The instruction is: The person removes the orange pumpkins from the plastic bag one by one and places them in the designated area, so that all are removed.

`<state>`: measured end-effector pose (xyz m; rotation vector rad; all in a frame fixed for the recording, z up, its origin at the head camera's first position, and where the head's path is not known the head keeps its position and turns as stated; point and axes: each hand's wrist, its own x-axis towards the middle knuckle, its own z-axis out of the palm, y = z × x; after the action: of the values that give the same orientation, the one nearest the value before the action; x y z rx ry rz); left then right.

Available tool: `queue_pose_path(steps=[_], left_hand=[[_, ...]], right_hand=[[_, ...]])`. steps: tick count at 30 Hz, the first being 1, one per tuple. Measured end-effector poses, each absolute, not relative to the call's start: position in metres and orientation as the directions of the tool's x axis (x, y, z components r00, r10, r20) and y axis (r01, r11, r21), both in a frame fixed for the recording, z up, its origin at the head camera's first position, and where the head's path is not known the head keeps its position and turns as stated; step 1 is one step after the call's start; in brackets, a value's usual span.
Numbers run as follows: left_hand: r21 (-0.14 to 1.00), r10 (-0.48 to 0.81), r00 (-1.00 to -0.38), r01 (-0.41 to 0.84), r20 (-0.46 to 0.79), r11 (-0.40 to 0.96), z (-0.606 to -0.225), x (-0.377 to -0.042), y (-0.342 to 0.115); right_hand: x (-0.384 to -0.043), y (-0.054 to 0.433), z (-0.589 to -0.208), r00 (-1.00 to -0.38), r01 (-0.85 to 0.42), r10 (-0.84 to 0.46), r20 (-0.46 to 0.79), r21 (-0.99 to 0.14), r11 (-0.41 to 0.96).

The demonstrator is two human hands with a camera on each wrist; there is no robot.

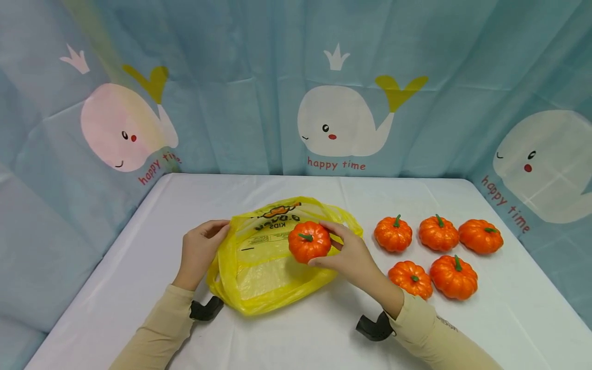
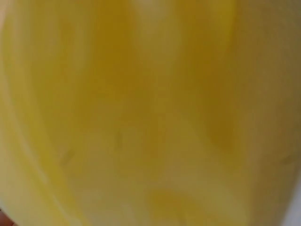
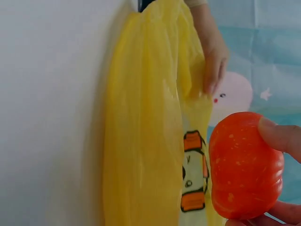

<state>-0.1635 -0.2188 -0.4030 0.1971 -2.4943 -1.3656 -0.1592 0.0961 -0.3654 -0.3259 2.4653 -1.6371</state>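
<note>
A yellow plastic bag (image 1: 263, 280) with printed lettering lies on the table, its mouth spread wide toward the head camera. My left hand (image 1: 202, 252) pinches the bag's left rim between thumb and fingers. Over the bag's opening, my right hand (image 1: 347, 257) holds a small orange pumpkin (image 1: 309, 242) with a green stem, thumb on one side and fingers on the other. The right wrist view shows the same pumpkin (image 3: 247, 165) close up beside the bag (image 3: 143, 117). In the left wrist view, blurred yellow plastic (image 2: 141, 113) fills nearly everything.
Several more orange pumpkins stand right of the bag in two rows, among them a back-row pumpkin (image 1: 393, 234) and a front-row pumpkin (image 1: 454, 277). The table has a white cloth (image 1: 148, 246). Behind it hangs a blue curtain (image 1: 259, 103) printed with whales.
</note>
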Motion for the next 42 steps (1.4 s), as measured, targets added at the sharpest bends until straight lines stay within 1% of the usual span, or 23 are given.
queue_pose_path(steps=[12, 21, 28, 31, 38, 42], left_hand=[[0.848, -0.266, -0.949, 0.002, 0.168, 0.53, -0.404, -0.164, -0.218], [0.846, -0.259, -0.947, 0.024, 0.19, 0.533, -0.405, -0.164, -0.219], [0.844, -0.256, -0.949, 0.017, 0.183, 0.537, -0.404, -0.164, -0.22], [0.842, -0.256, -0.949, 0.016, 0.182, 0.539, -0.402, -0.164, -0.219], [0.847, -0.249, -0.948, 0.035, 0.196, 0.531, -0.402, -0.163, -0.219], [0.849, -0.255, -0.949, 0.027, 0.188, 0.527, -0.403, -0.163, -0.219]], right_hand=[[-0.148, 0.139, -0.366, -0.977, -0.079, -0.212, -0.008, -0.913, 0.4], [-0.139, 0.163, -0.355, -0.982, -0.06, -0.187, -0.016, -0.918, 0.392], [-0.134, 0.191, -0.348, -0.993, -0.002, -0.103, -0.055, -0.871, 0.491], [-0.133, 0.203, -0.346, -0.995, 0.024, -0.071, -0.069, -0.861, 0.507], [-0.13, 0.225, -0.345, -0.998, 0.03, -0.026, -0.051, -0.85, 0.525], [-0.127, 0.239, -0.347, -0.998, 0.068, 0.034, -0.059, -0.826, 0.56]])
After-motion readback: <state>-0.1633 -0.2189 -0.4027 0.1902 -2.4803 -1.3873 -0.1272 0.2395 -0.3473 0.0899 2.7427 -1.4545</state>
